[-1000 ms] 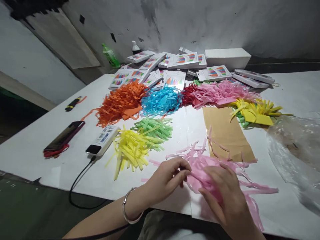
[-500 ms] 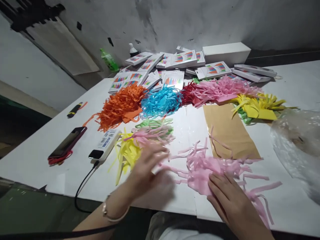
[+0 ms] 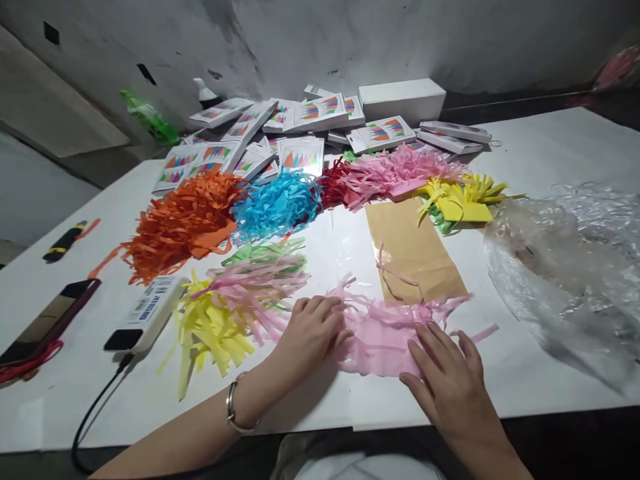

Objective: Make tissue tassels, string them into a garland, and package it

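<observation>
The left hand [image 3: 314,328] has its fingers curled down at the left edge of the pink fringed sheet [image 3: 377,343], near the lower centre of the frame; whether they pinch the tissue I cannot tell. The right hand [image 3: 450,373] is loosely spread, its fingers resting on the sheet's right part without closing on it. The sheet lies on the white table [image 3: 380,403], its middle fairly flat and its strips straying at the upper and right edges.

What has changed sits just left of the hands: 1 pink bundle [image 3: 250,283] now lies across the yellow strips [image 3: 213,333] and the pale green strips [image 3: 287,252]. 1 second ago both hands were working pink tissue together; half a second ago the left hand was beside the newly laid bundle, and now it is back at the sheet. I take this to mean that 1 pink piece is finished with for the moment, and that the hands are on to the next, at the stage of laying it straight.

Farther out, the brown paper [image 3: 417,250] lies above the sheet, clear plastic [image 3: 560,260] fills the right side, and the orange fringe [image 3: 185,220] and blue fringe [image 3: 277,203] lie below the printed boxes [image 3: 320,113] at upper centre
</observation>
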`<state>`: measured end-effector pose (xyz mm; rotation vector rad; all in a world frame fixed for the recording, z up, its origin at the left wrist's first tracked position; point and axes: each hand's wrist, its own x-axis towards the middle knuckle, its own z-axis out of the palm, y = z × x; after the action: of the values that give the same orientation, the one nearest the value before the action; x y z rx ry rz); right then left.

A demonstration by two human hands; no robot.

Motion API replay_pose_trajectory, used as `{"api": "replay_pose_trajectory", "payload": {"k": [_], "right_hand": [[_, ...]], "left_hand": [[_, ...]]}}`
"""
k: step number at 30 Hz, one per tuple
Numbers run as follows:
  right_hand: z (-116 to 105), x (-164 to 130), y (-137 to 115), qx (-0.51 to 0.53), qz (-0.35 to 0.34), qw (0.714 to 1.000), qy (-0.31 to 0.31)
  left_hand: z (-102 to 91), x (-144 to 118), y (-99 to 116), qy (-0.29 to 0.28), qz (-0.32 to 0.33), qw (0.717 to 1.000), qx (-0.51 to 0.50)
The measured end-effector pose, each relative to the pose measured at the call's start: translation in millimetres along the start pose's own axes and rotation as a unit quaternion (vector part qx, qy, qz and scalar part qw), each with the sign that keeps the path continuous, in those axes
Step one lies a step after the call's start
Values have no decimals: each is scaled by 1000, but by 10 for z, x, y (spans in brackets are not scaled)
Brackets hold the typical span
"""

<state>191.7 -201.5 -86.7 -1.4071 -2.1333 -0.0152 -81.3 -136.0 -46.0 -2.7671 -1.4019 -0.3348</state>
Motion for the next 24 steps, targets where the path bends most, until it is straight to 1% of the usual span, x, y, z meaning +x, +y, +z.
{"api": "replay_pose_trajectory", "payload": {"k": [2, 4, 5, 8, 11, 13, 14, 17, 19, 20, 22, 24], "right_hand": [[-3, -1, 5, 2, 5, 1000, -3], [3, 13, -3, 5, 1, 1000, -8], [6, 23, -10, 5, -5, 1000, -10], [1, 60, -36, -2, -27, 1000, -12], [-20, 80, -59, -10, -44, 999, -10], [-30, 73, -69, -11, -48, 999, -7], [-32, 65, -72, -9, -47, 999, -5], [-30, 43, -76, 2, -40, 999, -1], [-28, 41, -78, 8, -38, 999, -3], [-29, 45, -79, 10, -39, 999, -5], [-32, 55, -80, 14, -41, 999, -7], [-36, 62, -79, 19, -40, 999, -5]], "left_hand": [[-50, -5, 41, 28, -8, 1000, -6], [-92, 29, 133, 43, 18, 999, -27], [-104, 66, 188, 40, 41, 998, -39], [-78, 259, 322, 2, 102, 993, -62], [25, 495, 348, -57, 111, 991, -56], [99, 608, 302, -83, 92, 991, -57], [129, 640, 267, -83, 78, 991, -68], [164, 647, 146, -49, 54, 986, -152], [136, 605, 76, -29, 44, 972, -229], [110, 579, 48, -19, 28, 964, -265], [46, 524, 5, 8, -29, 946, -324], [-5, 468, -38, 32, -103, 923, -369]]}}
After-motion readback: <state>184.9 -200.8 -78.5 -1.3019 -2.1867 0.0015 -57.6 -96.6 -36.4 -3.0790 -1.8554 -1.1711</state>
